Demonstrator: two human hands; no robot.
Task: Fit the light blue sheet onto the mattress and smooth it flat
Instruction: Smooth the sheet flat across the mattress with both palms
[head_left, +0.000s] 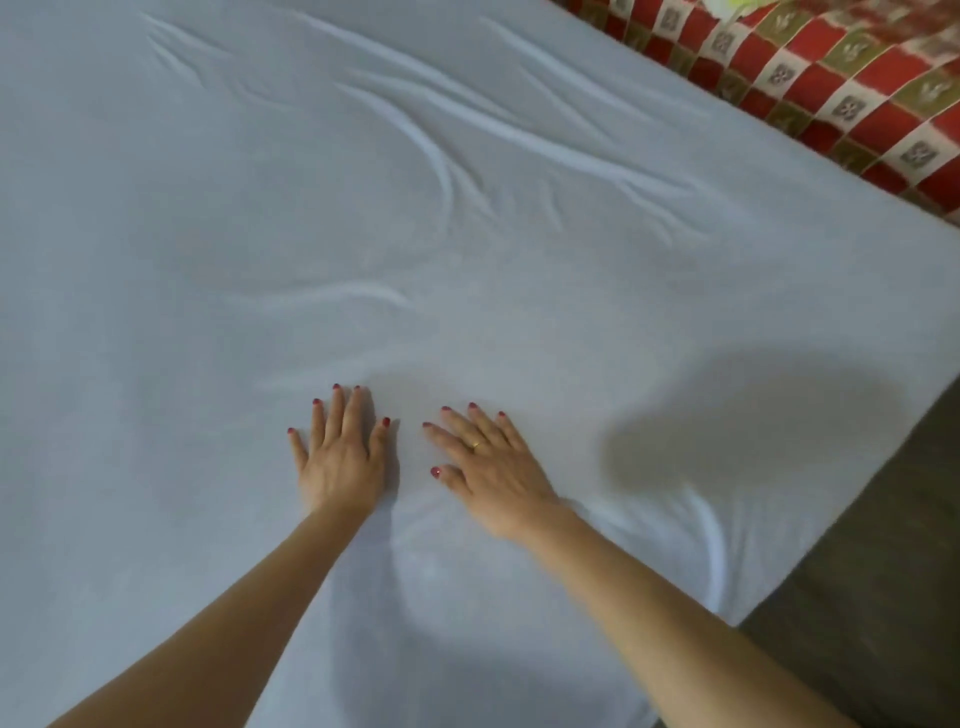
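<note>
Both hands flat, fingers spread, holding nothing: left hand (340, 457) and right hand (496, 467) press light blue sheet (467, 260), lower center; wrinkles above.

1. The light blue sheet (467, 260) runs past the left, top and bottom edges; its full extent cannot be seen.
2. The mattress lies wholly hidden beneath the sheet.
3. Both forearms are cut off by the bottom edge.
4. The palms of the left hand (340, 457) and right hand (493, 467) face down, out of sight.
5. A red checked cloth (831, 78) is cropped at the upper right; its motifs blur.
6. A yellow-green object (727, 4) at the top edge is too cropped to identify.
</note>
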